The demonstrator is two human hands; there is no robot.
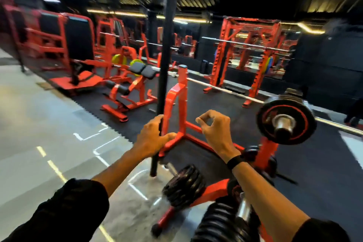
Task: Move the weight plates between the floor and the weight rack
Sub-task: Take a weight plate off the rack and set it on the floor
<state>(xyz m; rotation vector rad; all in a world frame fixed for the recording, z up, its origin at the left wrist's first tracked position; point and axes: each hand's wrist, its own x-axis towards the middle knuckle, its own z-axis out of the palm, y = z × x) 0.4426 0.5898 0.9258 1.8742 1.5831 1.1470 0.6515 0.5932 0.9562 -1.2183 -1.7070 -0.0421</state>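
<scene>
An orange weight rack [267, 155] stands at the lower right. Black weight plates with red rings [265, 124] hang on its upper chrome peg, at the right. More black plates [182, 184] sit on a lower peg, and another stack [216, 224] fills the bottom edge. My left hand [155, 137] grips a black upright bar [167, 45] that runs from the ceiling area down to the floor. My right hand [214, 129] hovers beside it, thumb and forefinger pinched, holding nothing. A black band is on that wrist.
An orange squat stand [176, 102] rises just behind my hands on black rubber matting. Orange benches [127, 88] and power racks [249, 55] with barbells fill the back. Grey concrete floor with painted lines [53, 165] lies to the left.
</scene>
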